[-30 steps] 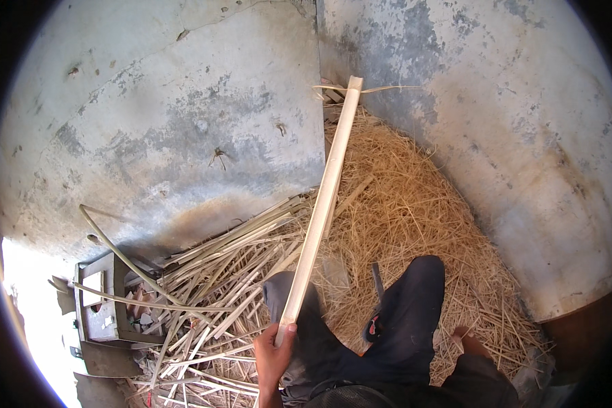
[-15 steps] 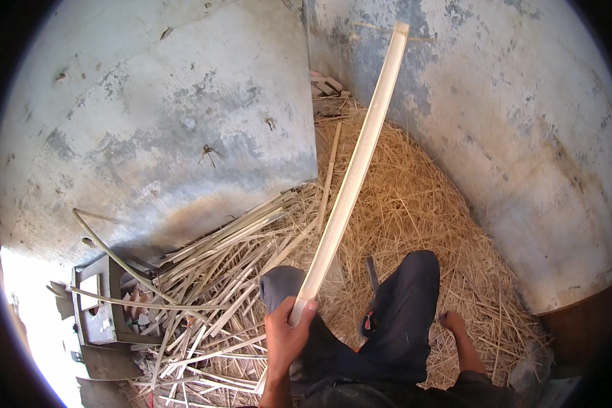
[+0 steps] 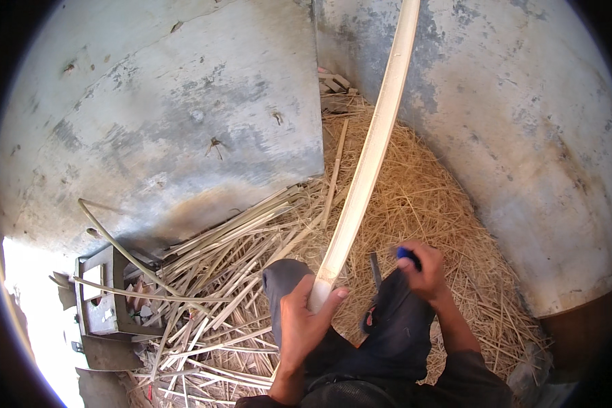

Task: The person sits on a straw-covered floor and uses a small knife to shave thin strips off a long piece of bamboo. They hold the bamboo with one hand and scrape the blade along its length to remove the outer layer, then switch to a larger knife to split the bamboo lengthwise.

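My left hand (image 3: 304, 319) is closed round the lower end of a long, pale split-bamboo strip (image 3: 364, 180). The strip slants up and away to the right, and its far end runs past the top of the view. Over my right thigh, my right hand (image 3: 425, 270) is closed on a small blue object (image 3: 408, 256); its kind is mostly hidden by the fingers. Between my knees, beside the right leg, a narrow dark blade-like piece (image 3: 375, 270) points upward. The right hand is apart from the strip.
Loose bamboo strips (image 3: 231, 265) lie heaped on the left, and straw-like shavings (image 3: 415, 183) cover the floor ahead. A metal box frame (image 3: 102, 292) lies at far left, with a bent strip (image 3: 119, 246) over it. Worn walls (image 3: 183, 115) stand ahead.
My right hand has come up from low at my right side to above the thigh, with a blue object now in it. The bamboo strip and left hand have shifted slightly right and up.
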Action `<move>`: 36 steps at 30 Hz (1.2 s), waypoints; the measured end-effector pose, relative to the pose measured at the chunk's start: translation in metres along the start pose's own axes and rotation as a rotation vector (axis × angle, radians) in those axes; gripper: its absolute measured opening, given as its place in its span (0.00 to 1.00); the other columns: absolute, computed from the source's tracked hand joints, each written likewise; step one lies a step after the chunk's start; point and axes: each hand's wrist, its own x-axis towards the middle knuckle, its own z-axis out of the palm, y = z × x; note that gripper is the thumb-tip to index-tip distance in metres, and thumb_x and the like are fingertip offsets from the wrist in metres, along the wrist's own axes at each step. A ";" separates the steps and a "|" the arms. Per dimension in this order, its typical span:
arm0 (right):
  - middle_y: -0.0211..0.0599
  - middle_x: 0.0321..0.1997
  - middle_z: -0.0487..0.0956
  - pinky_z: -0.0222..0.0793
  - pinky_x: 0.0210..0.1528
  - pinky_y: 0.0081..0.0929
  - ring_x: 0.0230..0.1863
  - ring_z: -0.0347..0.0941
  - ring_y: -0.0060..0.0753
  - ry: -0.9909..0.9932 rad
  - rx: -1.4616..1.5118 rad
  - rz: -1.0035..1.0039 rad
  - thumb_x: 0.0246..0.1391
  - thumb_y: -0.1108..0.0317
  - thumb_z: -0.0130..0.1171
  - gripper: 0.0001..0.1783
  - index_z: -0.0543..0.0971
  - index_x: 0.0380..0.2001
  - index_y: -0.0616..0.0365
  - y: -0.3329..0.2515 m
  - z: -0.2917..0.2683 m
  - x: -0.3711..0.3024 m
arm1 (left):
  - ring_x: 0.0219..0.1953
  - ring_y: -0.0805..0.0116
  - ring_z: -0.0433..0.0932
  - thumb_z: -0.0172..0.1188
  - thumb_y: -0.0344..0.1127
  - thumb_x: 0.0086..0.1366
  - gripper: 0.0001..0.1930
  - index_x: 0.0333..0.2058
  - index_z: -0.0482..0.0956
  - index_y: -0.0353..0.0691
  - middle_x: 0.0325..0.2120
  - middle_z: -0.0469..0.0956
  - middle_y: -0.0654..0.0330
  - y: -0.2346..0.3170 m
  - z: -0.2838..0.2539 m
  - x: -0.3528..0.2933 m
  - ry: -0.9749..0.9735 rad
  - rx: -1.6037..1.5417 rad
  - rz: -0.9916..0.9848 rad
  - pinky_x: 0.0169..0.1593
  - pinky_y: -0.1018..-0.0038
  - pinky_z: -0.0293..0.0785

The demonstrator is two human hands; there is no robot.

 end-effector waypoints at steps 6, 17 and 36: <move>0.38 0.30 0.82 0.74 0.26 0.32 0.26 0.80 0.41 -0.136 0.000 -0.255 0.57 0.56 0.71 0.18 0.83 0.41 0.57 -0.032 0.029 0.010 | 0.25 0.82 0.63 0.74 0.41 0.63 0.17 0.34 0.79 0.33 0.20 0.72 0.69 0.000 0.000 -0.002 -0.032 -0.066 0.001 0.27 0.78 0.62; 0.31 0.25 0.76 0.70 0.22 0.31 0.21 0.77 0.34 -0.159 -0.083 -0.388 0.55 0.56 0.71 0.17 0.83 0.43 0.54 -0.056 0.037 0.022 | 0.28 0.80 0.66 0.68 0.53 0.67 0.25 0.38 0.77 0.32 0.23 0.72 0.66 -0.005 0.000 -0.003 -0.101 -0.139 0.080 0.30 0.77 0.65; 0.20 0.27 0.70 0.55 0.29 0.16 0.28 0.61 0.11 0.036 0.731 0.298 0.65 0.55 0.62 0.24 0.79 0.54 0.63 -0.034 0.025 0.026 | 0.21 0.75 0.65 0.76 0.36 0.60 0.16 0.29 0.77 0.31 0.17 0.73 0.57 0.007 0.010 0.001 0.080 0.035 0.130 0.25 0.72 0.64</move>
